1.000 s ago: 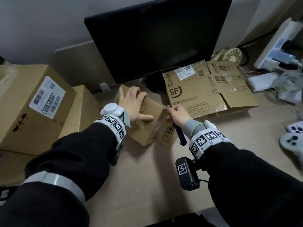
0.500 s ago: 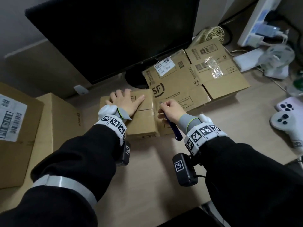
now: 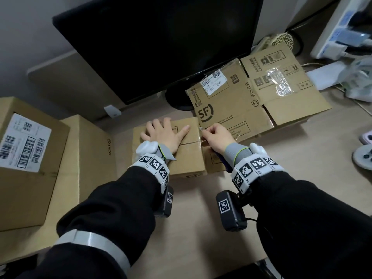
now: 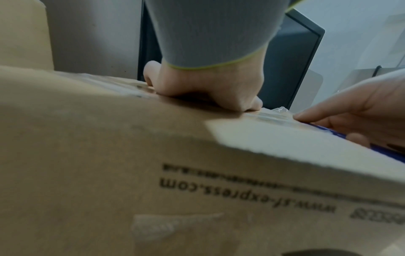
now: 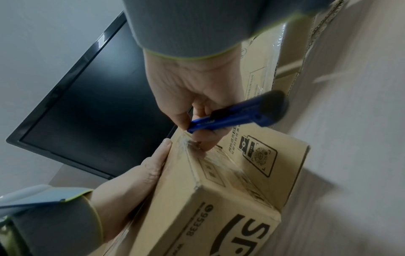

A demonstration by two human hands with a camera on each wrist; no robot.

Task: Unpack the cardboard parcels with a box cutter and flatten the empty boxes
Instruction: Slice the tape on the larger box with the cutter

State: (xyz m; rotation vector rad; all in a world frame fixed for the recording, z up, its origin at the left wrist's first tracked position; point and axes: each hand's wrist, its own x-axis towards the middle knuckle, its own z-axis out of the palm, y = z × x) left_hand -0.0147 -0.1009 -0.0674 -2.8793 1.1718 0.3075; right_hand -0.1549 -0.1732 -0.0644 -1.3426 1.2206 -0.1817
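1. head view: we press our left hand (image 3: 167, 133) flat, fingers spread wide, on top of the small sealed box (image 3: 181, 156) on the desk (image 3: 193, 208), in front of the monitor (image 3: 157, 43). our right hand (image 3: 215, 136) curls around the box cutter (image 3: 222, 161) at the box's right end, just beside the flattened box (image 3: 251, 103). two larger parcels (image 3: 60, 158) wait at the left.
2. left wrist view: our palm (image 4: 208, 90) bears down on the cardboard; how the fingers lie we cannot tell here.
3. right wrist view: our fingers (image 5: 201, 138) pinch the blue cutter (image 5: 232, 117), its tip at the clear tape (image 5: 186, 143) on the top corner.
4. we judge the tape cut is just starting; next calls for a shallow, steady draw along the seam, away from the left thumb.
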